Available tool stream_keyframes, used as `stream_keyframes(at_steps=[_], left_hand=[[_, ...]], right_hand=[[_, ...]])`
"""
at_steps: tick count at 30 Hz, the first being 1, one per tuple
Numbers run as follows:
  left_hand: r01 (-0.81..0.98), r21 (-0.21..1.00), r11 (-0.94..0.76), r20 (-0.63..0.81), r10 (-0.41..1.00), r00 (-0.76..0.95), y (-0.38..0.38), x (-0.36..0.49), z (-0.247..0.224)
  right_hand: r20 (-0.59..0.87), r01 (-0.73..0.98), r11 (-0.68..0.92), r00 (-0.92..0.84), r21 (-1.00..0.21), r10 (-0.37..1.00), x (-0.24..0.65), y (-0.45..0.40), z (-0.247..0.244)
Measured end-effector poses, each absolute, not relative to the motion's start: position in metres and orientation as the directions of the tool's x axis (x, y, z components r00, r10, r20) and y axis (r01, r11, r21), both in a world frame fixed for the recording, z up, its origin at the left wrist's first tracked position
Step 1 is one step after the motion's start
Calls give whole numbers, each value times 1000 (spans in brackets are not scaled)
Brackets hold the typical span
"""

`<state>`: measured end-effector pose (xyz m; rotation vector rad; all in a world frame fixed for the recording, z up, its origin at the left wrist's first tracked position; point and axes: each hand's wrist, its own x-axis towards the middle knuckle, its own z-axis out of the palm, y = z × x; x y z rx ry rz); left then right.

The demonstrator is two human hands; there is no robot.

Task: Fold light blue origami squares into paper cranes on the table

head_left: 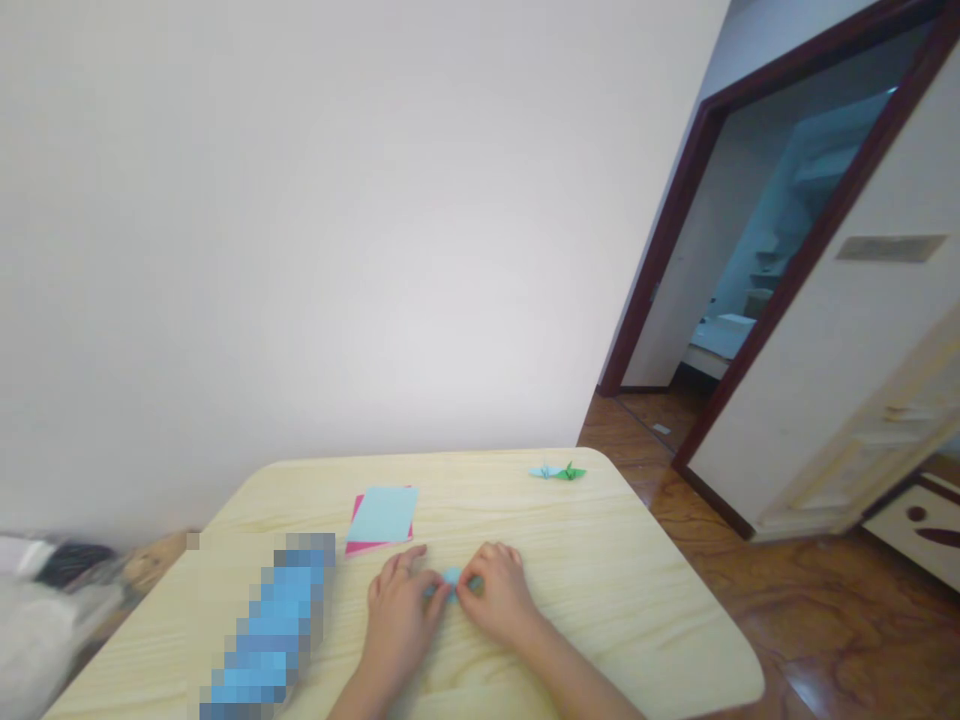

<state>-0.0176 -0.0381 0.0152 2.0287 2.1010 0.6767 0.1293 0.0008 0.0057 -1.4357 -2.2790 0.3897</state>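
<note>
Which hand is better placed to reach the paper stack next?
Left, probably: the left hand lies nearer the pink and blue paper stack than the right hand. Both pinch the small blue folded paper.

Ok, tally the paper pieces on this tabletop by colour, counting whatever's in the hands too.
Light blue: 3 (folded paper piece, blue sheet, blue origami crane)
Green: 1 (green origami crane)
Pink: 1 (pink sheet)
Total: 5
</note>
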Motion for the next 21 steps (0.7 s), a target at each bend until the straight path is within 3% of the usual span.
stream_keyframes(at_steps=[9, 21], left_hand=[[920, 393, -8, 195, 978, -75, -35, -12, 9], [913, 407, 16, 182, 978, -98, -32, -16, 8]], right_hand=[[214, 766, 378, -312, -520, 926, 133, 5, 2], [141, 779, 333, -306, -531, 941, 130, 9, 4]])
